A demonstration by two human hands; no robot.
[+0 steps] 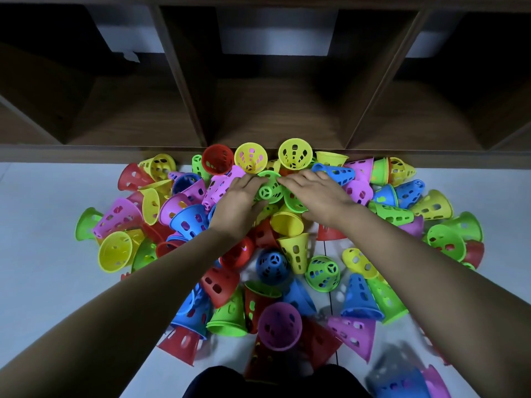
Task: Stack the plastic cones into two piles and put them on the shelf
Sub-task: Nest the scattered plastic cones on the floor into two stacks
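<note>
Loose plastic cones (278, 326) lie scattered over the floor (43, 211), none stacked yet. Further out, the left hand (238, 196) curls its fingers round a green cone (270, 191), and the right hand (313, 193) rests straight fingers against it. Stacking is only starting, so next it needs nesting onto another cone, short of the shelf (273, 116).

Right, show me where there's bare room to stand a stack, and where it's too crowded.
Bare: the middle shelf compartment behind the two yellow cones; pale floor left and right of the heap. Crowded: the heap itself, thickest where the left hand grips a green cone beside the right hand, packed up to the shelf front.
</note>
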